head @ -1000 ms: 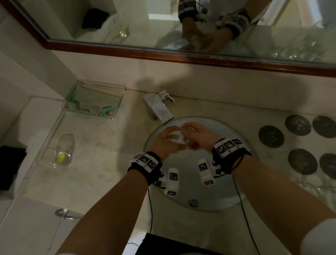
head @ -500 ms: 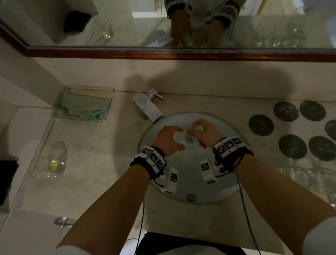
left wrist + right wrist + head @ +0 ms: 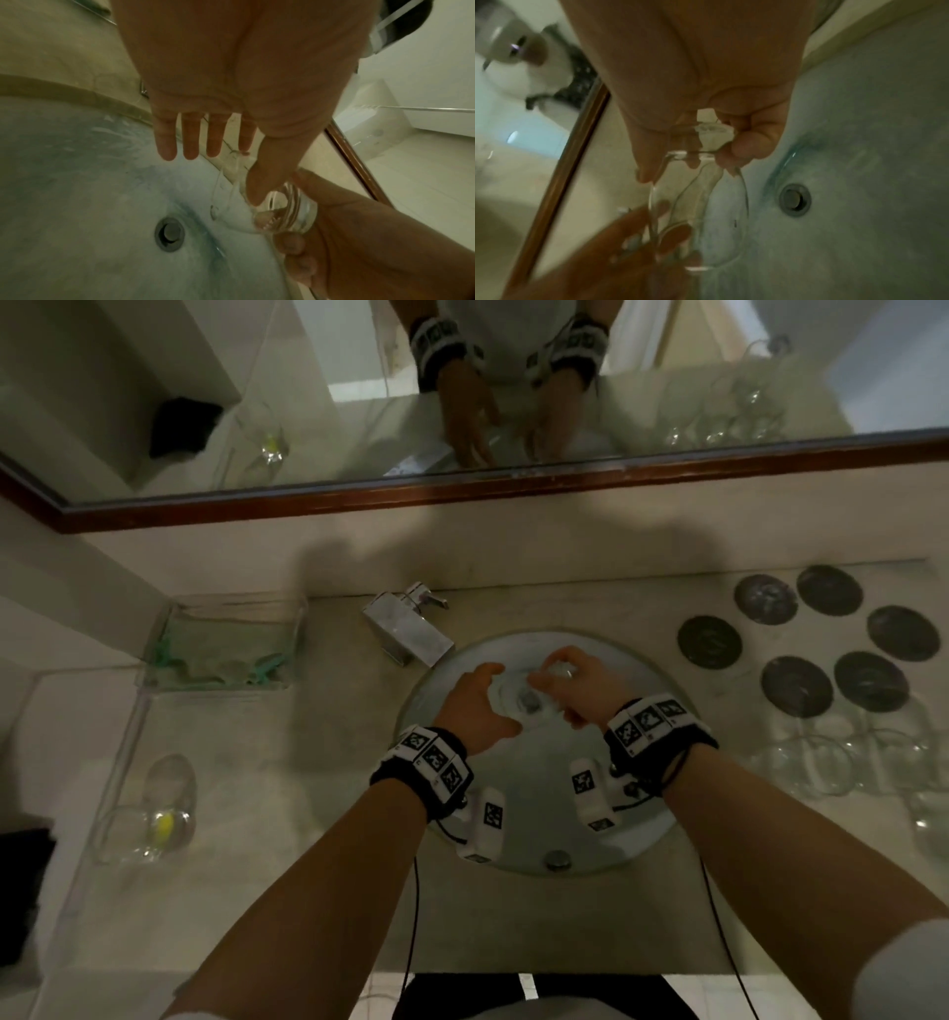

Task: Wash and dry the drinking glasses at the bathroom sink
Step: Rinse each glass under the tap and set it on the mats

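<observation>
A clear drinking glass (image 3: 524,698) lies on its side over the round sink (image 3: 642,814), mouth toward my left. My right hand (image 3: 552,672) grips its thick base (image 3: 285,213), fingers curled round it (image 3: 746,142). My left hand (image 3: 495,695) is at the mouth end with four fingers straight (image 3: 190,142), clear of the glass. Only its thumb (image 3: 259,182) reaches onto the glass near the base. The glass wall (image 3: 698,213) looks wet, and the drain (image 3: 794,200) lies below it. No water stream is visible.
A chrome faucet (image 3: 408,629) stands at the sink's back left. Several clear glasses (image 3: 821,762) and dark round coasters (image 3: 796,685) fill the counter on the right. On the left are a clear tray (image 3: 226,644) and a glass with something yellow (image 3: 149,819). A mirror (image 3: 513,403) runs behind.
My left hand's fingers have straightened off the glass, leaving the thumb on it. Both hands have stayed over the basin with the glass, shifting little.
</observation>
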Demonstrator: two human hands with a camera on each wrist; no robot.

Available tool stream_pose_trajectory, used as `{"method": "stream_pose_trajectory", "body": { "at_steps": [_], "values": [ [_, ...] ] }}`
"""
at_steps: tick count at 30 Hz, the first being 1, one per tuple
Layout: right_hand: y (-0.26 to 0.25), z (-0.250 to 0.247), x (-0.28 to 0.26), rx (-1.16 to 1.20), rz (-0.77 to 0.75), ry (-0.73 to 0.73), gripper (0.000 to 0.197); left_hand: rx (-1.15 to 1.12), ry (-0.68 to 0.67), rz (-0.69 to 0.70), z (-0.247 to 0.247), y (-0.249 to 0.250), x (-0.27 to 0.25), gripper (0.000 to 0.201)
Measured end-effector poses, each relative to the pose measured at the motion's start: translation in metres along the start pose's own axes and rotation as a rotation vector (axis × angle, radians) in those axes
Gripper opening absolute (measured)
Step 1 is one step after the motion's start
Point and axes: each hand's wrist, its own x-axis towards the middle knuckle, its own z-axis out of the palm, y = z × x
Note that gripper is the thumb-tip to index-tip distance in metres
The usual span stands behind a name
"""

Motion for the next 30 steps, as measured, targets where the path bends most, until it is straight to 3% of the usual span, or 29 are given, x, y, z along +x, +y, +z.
{"method": "stream_pose_trajectory", "body": {
  "at_steps": [7,14,22,27,30],
  "values": [
    [-0.01,-0.002,-0.042,0.191,0.005,0.048,0.032,-0.122,-0.129,0.107,-0.008,0.022,-0.017,0.073],
    [0.005,-0.024,-0.103,0.67,0.021,0.161,0.029,-0.318,-0.305,0.14,0.008,0.08,-0.043,0.057],
    [0.033,-0.087,-0.173,0.319,-0.051,0.457,0.03,-0.145,-0.267,0.266,0.083,0.134,-0.071,0.063],
    [0.081,-0.128,-0.205,0.349,-0.081,0.401,0.036,0.001,-0.229,0.376,0.154,0.162,-0.087,0.056],
    [0.12,-0.157,-0.218,0.416,-0.104,0.407,0.036,0.081,-0.202,0.418,0.201,0.178,-0.094,0.064]
  ]
}}
